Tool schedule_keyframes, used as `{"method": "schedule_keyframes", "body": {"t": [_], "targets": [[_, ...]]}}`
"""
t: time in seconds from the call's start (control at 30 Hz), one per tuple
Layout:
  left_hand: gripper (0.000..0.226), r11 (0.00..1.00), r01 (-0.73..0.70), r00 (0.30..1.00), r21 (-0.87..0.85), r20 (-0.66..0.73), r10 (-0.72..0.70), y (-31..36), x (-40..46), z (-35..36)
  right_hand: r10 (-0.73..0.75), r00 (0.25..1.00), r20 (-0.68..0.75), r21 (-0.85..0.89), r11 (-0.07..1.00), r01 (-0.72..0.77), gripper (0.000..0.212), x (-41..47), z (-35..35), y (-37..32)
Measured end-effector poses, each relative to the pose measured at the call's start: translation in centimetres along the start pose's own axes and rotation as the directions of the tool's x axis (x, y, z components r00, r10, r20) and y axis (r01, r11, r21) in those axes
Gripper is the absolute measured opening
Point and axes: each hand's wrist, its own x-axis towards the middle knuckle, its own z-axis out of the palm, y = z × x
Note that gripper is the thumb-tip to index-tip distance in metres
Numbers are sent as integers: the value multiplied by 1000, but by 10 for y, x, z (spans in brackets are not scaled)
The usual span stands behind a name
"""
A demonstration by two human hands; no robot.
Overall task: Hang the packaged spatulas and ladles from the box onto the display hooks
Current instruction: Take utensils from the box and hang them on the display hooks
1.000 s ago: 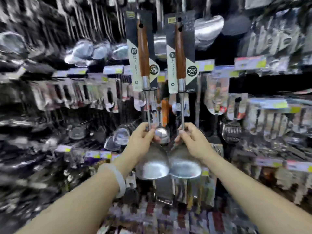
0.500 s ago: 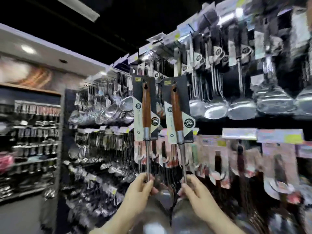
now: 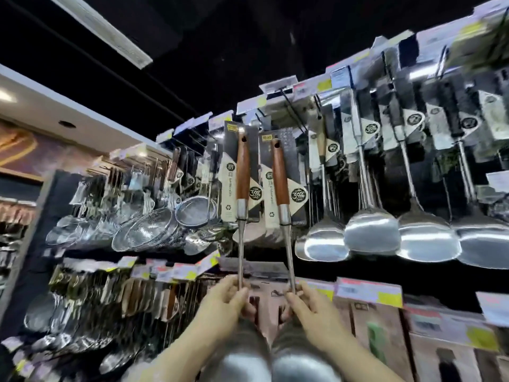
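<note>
Two packaged ladles stand upright side by side, each with a wooden handle on a dark and cream card. My left hand (image 3: 224,307) pinches the steel shaft of the left ladle (image 3: 242,177). My right hand (image 3: 311,312) pinches the shaft of the right ladle (image 3: 279,183). Their shiny bowls (image 3: 272,365) sit low between my forearms. The card tops reach up near the display hooks (image 3: 292,108) of the top row, just left of the hanging steel spatulas (image 3: 371,232). The box is out of view.
Mesh strainers (image 3: 154,230) hang on the left of the top row. A lower row of packaged utensils (image 3: 115,293) with price tags (image 3: 369,292) runs under my hands. A second shelving aisle (image 3: 16,216) stands far left.
My view has tilted up from the lower shelves to the top row. Both hands have raised the two ladles higher, toward the top hooks, keeping the same grip.
</note>
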Motion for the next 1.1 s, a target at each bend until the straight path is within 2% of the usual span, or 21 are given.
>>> {"method": "schedule_keyframes", "body": {"t": [0.1, 0.2, 0.27, 0.37, 0.53, 0.73, 0.93, 1.1], "targets": [[12, 998, -36, 997, -50, 70, 40, -12, 53, -12, -29, 997, -76, -52, 998, 25, 21, 37, 5, -6], [21, 993, -113, 985, -32, 129, 116, -16, 109, -28, -5, 990, -137, -59, 998, -3, 11, 72, 6, -20], [23, 987, -157, 973, -22, 166, 158, -14, 141, -38, 13, 984, -175, -31, 999, -19, 11, 94, 3, -32], [23, 980, -198, 959, -31, 199, 200, -8, 182, -46, 0, 971, -238, -77, 997, -19, 11, 122, -2, -48], [17, 958, -141, 942, -251, 262, 208, 4, 216, -38, 63, 948, -312, -56, 995, -85, 13, 163, -11, -59], [19, 926, -24, 939, -377, 309, 150, 15, 233, -37, 76, 932, -355, -40, 995, -96, 18, 196, -14, -68], [15, 938, -64, 932, -342, 316, 179, 17, 236, -37, 97, 923, -371, -49, 991, -124, 19, 211, -18, -55], [17, 939, -45, 943, -341, 297, 153, 15, 238, -35, 94, 926, -365, -35, 993, -114, 17, 217, -16, -51]]}}
